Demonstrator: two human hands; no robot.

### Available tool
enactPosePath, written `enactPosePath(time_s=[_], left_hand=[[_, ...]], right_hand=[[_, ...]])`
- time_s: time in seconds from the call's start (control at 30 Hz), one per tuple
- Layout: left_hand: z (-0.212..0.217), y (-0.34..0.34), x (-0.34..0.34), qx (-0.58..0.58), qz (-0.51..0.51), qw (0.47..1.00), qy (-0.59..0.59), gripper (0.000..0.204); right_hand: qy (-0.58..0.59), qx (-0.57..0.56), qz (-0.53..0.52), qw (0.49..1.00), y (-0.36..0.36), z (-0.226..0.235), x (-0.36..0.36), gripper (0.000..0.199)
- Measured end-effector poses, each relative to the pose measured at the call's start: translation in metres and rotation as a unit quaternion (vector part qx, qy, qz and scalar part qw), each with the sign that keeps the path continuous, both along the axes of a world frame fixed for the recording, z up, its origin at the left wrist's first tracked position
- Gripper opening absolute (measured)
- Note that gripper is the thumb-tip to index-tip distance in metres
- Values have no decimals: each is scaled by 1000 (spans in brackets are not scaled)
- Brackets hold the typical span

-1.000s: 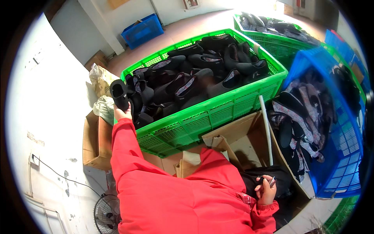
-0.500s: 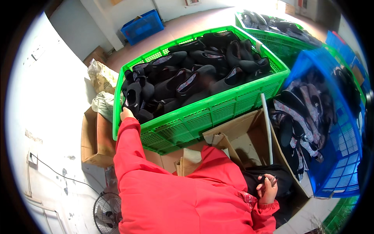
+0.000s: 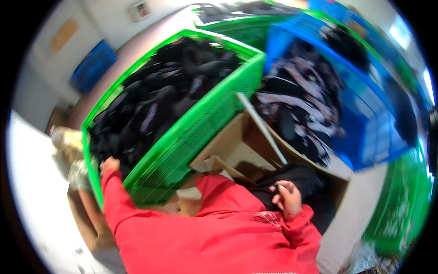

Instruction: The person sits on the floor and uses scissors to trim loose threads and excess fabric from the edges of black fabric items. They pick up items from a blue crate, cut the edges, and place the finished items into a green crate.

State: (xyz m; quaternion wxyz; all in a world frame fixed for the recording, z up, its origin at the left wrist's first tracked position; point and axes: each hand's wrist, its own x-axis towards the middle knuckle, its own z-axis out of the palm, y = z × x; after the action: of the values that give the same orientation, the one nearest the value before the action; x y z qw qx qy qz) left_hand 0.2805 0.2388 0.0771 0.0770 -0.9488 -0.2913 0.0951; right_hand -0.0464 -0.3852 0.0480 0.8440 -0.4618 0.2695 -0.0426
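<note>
My left arm, in a red sleeve, reaches to the near left corner of a large green basket (image 3: 200, 116). There my left hand (image 3: 111, 165) is against the black shoes (image 3: 150, 107) heaped inside; motion blur and the shoes hide its grip. My right hand (image 3: 288, 198) is in front of my body, above dark cloth (image 3: 269, 182), with its fingers curled in. A small dark thing shows at its fingertips, too blurred to name.
An open cardboard box (image 3: 228, 148) with a white pole (image 3: 262, 128) leaning in it stands before me. To the right, a blue crate (image 3: 360, 123) lies beside piled dark and patterned pieces (image 3: 305, 100). Another green basket (image 3: 237, 34) is behind; a blue bin (image 3: 93, 66) sits far left.
The view has swung to the right, so the basket and boxes appear shifted left and tilted. My left hand stays at the basket's corner; my right hand remains curled before me.
</note>
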Motion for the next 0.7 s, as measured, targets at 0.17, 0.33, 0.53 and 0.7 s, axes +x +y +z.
enactPosePath(time_s=[0.17, 0.33, 0.53, 0.7], left_hand=[[-31, 60, 24, 46, -123, 991, -7, 45], [-19, 32, 17, 40, -93, 993, -60, 48], [35, -59, 37, 132, -290, 916, -244, 42], [80, -304, -28, -23, -602, 692, -399, 26]], right_hand=[[-25, 26, -6, 999, -7, -13, -4, 15], [-11, 15, 5, 1000, -7, -17, -6, 18], [-28, 51, 3, 998, -12, -27, -12, 18], [-55, -55, -38, 996, -6, -50, -13, 18]])
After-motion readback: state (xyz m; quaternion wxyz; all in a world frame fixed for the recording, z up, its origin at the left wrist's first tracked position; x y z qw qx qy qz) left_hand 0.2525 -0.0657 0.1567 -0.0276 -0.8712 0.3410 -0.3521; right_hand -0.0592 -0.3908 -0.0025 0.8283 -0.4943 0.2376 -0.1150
